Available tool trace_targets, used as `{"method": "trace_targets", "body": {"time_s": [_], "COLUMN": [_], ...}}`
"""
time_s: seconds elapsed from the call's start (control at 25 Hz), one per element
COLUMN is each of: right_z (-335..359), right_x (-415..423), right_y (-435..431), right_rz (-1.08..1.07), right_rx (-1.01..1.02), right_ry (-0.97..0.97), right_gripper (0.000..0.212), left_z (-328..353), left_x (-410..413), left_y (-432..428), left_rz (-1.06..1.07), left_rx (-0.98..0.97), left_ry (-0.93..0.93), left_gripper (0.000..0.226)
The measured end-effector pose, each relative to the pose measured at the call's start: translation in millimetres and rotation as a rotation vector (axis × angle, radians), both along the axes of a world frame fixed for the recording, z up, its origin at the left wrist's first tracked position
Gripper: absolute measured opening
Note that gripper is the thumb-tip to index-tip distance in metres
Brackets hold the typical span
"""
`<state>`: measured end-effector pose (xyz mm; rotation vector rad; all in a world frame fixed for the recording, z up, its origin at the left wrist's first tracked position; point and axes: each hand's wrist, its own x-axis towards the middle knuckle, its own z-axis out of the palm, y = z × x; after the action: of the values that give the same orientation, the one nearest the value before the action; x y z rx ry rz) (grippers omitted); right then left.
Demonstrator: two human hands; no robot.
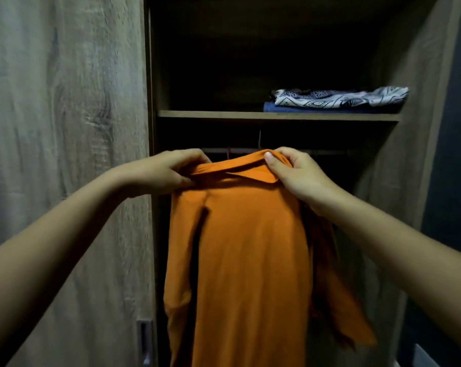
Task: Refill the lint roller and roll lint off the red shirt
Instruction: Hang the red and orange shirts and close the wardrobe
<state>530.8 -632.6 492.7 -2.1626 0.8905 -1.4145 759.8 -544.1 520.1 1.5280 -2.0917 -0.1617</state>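
Observation:
The shirt (248,247) looks orange-red in this dim light and hangs full length in the open wardrobe, its back toward me. My left hand (168,170) pinches the left shoulder just under the collar. My right hand (293,170) grips the collar at the right, thumb on top of the fold. A thin hanger hook (260,139) shows above the collar near the rail (224,150). No lint roller is in view.
A closed wooden wardrobe door (65,154) with a handle (144,340) fills the left. A shelf (277,115) above the rail carries folded clothes, a patterned white cloth (340,96) on a blue one. The wardrobe's side panel (414,128) stands at the right.

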Motion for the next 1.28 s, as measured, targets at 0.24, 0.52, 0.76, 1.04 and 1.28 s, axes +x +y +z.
{"method": "trace_targets", "body": {"time_s": [0.24, 0.52, 0.76, 1.04, 1.28], "right_z": [0, 0, 1, 0, -7], "right_x": [-25, -27, -16, -37, -67], "right_y": [11, 26, 31, 29, 22], "right_rz": [-0.135, -0.022, -0.063, 0.058, 0.085], "right_rx": [0.029, 0.086, -0.039, 0.117, 0.17], "right_ry": [0.182, 0.227, 0.284, 0.445, 0.384], "right_gripper": [0.046, 0.04, 0.033, 0.013, 0.038], "left_z": [-25, -36, -55, -73, -85], "left_x": [-3, -4, 15, 51, 25], "left_y": [4, 10, 7, -3, -14], "left_rz": [0.007, 0.023, 0.066, 0.12, -0.262], "left_rx": [-0.22, -0.126, -0.168, -0.042, 0.193], "left_ry": [0.049, 0.149, -0.173, -0.251, 0.376], "left_gripper": [0.02, 0.016, 0.021, 0.041, 0.035]}}
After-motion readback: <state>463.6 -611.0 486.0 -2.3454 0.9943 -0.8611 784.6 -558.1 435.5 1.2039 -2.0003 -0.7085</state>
